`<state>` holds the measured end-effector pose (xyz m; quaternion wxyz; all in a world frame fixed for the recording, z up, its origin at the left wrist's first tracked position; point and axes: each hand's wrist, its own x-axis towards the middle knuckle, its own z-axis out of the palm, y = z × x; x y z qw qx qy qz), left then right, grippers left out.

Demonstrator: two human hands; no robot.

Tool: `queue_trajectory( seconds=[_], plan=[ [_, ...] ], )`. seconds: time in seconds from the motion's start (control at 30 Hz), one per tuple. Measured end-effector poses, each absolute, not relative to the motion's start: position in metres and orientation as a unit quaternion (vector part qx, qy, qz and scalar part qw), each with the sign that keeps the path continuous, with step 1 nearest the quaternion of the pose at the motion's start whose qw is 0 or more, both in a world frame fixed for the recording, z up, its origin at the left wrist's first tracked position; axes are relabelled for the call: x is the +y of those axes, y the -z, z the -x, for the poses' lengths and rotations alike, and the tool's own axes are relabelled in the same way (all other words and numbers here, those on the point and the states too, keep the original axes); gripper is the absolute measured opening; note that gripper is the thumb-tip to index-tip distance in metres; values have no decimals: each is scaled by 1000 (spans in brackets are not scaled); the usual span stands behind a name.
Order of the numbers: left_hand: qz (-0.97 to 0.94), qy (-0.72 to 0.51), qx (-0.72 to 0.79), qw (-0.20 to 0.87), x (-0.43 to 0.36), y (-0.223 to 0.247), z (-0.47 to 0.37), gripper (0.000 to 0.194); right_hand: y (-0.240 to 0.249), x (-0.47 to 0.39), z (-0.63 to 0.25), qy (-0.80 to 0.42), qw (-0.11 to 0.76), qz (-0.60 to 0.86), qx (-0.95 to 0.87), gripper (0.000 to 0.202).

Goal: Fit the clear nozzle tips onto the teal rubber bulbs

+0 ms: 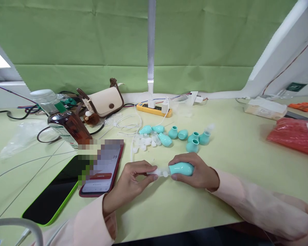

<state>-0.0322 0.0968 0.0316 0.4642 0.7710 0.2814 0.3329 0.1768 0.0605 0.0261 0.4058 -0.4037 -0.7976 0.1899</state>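
My right hand (195, 171) is wrapped round a glossy turquoise rubber bulb (182, 168), which lies on its side with its mouth to the left. A translucent white plastic nozzle (161, 172) meets the bulb's mouth; whether it is seated inside, I cannot tell. Thumb and forefinger of my left hand (137, 177) pinch the nozzle's far end. Both hands are low over the table's near side. Beyond them lie several more turquoise bulbs (172, 132), some upright, some tipped over. A small heap of translucent white plastic pieces (145, 140) is beside those bulbs.
Two phones, one in a green case (53, 191) and one in a red case (102, 171), lie left. Behind them are a brown bottle (69, 126) and a cream bag (105, 101). A yellow power strip (154, 109) with white cables stands at the back; a red package (295, 136) lies right.
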Motion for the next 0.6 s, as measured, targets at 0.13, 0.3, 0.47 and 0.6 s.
queue_trajectory(
  seconds=[0.13,0.3,0.47,0.6],
  plan=[
    [-790,-348,259,433,95,-29,34,15,-26,60,-177,-267,389,431,-769,18],
    [-797,-372,235,414,96,-28,34,15,-28,60,-174,-349,373,473,-718,23],
    [-794,-380,228,416,97,-26,33,14,-28,60,-173,-430,378,491,-657,24],
    [-793,-378,229,420,96,-26,33,14,-26,59,-170,-528,375,493,-581,27]
  ],
)
